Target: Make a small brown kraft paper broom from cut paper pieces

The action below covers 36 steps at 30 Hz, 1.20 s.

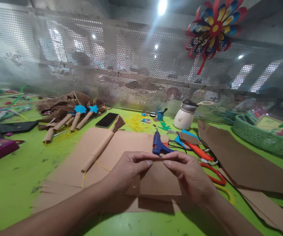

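A piece of brown kraft paper [159, 180] is held up by its far edge between my two hands. My left hand [132, 168] pinches the left end of that edge, thumb on the near side. Its right end is pinched the same way by my right hand [188, 172]. Underneath lies a stack of larger brown sheets [65, 164]. Just beyond my fingertips rests a blue hot glue gun [157, 144]. A rolled paper tube with a fringed end [99, 149] lies across the stack, to the left of my left hand.
Finished paper brooms with blue flowers [79, 109] are piled at the back left, near a phone [107, 120]. A white jar [184, 116], scissors [212, 175], more brown paper [237, 160] and a green basket [266, 139] stand or lie to the right. A perforated metal screen [136, 62] closes off the back.
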Each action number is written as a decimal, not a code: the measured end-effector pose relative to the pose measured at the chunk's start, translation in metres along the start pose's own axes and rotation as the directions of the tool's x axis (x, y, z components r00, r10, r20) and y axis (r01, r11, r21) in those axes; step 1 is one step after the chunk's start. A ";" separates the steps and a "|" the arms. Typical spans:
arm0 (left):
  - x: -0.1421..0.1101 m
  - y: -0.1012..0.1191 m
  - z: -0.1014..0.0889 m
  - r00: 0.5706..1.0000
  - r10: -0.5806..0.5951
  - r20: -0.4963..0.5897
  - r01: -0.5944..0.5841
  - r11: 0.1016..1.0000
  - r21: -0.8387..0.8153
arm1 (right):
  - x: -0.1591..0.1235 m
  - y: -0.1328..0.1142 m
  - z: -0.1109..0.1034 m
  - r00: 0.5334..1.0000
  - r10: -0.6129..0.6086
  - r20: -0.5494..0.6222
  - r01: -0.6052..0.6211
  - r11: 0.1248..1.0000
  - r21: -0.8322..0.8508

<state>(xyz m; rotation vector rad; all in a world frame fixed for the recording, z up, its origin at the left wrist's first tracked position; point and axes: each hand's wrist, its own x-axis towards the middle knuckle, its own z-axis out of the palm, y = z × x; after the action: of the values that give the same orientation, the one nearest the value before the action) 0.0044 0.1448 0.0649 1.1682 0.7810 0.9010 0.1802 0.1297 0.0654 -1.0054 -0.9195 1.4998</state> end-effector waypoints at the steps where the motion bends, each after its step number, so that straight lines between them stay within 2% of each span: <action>1: 0.000 0.000 0.000 1.000 0.002 0.005 -0.002 1.000 -0.012 | 0.000 -0.001 0.000 1.000 0.001 -0.001 -0.001 1.000 0.006; 8: -0.003 0.005 0.001 0.999 0.036 -0.028 -0.036 0.999 0.004 | -0.004 -0.005 -0.002 0.998 -0.036 0.054 0.037 0.999 -0.015; 13: -0.010 0.008 0.002 0.988 0.151 -0.044 -0.146 0.985 0.089 | -0.008 -0.005 -0.007 0.980 -0.153 0.125 0.162 0.985 -0.058; 16: -0.012 0.009 0.002 0.977 0.211 -0.006 -0.210 0.972 0.108 | -0.010 -0.005 -0.010 0.946 -0.250 0.206 0.278 0.953 -0.122; 19: -0.012 0.009 0.001 0.969 0.243 0.034 -0.245 0.963 0.115 | -0.010 -0.007 -0.013 0.891 -0.368 0.268 0.433 0.867 -0.248; 23: -0.009 0.008 0.003 0.987 0.159 0.038 -0.159 0.987 -0.008 | -0.009 -0.009 -0.015 0.833 -0.450 0.322 0.542 0.781 -0.310; 26: -0.009 0.008 0.004 0.992 0.127 0.029 -0.126 0.992 -0.017 | -0.008 -0.009 -0.015 0.838 -0.445 0.316 0.537 0.777 -0.330; 30: -0.012 0.010 0.006 0.984 0.177 -0.032 -0.175 0.983 0.055 | -0.008 -0.007 -0.013 0.865 -0.423 0.270 0.497 0.797 -0.344; 36: -0.015 0.012 0.006 0.971 0.223 -0.085 -0.213 0.971 0.108 | -0.008 -0.007 -0.013 0.866 -0.405 0.293 0.487 0.818 -0.307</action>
<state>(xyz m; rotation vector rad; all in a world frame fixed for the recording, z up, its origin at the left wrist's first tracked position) 0.0013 0.1304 0.0790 1.3232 0.7923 1.1186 0.1951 0.1237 0.0685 -0.8129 -1.5281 1.0584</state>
